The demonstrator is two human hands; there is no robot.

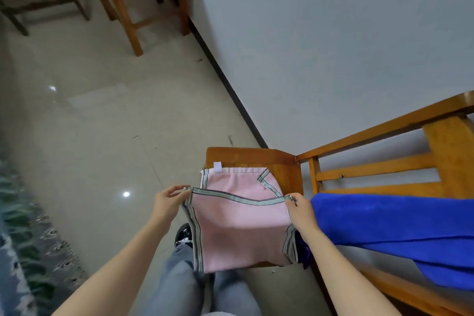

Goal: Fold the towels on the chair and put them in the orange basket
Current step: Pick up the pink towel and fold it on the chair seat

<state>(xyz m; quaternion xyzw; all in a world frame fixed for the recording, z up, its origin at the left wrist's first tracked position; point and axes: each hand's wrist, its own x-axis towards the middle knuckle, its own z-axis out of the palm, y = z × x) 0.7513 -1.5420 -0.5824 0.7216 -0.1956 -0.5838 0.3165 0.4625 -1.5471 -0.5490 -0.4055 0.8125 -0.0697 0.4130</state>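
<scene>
While the pink towel (238, 228) lay half-folded over the wooden chair (256, 155) seat at lower centre of the frame, the left hand (168, 200) and right hand (301, 209) each pinched a corner of its raised striped edge, fingers clenched on the cloth. Its far right corner lay turned over — a fold laid on that would likely come out crooked. The near part hung off the seat front, so a slack pinch could drop it to the floor (89, 123). A blue towel (397, 220) lay draped at right; no orange basket showed.
</scene>
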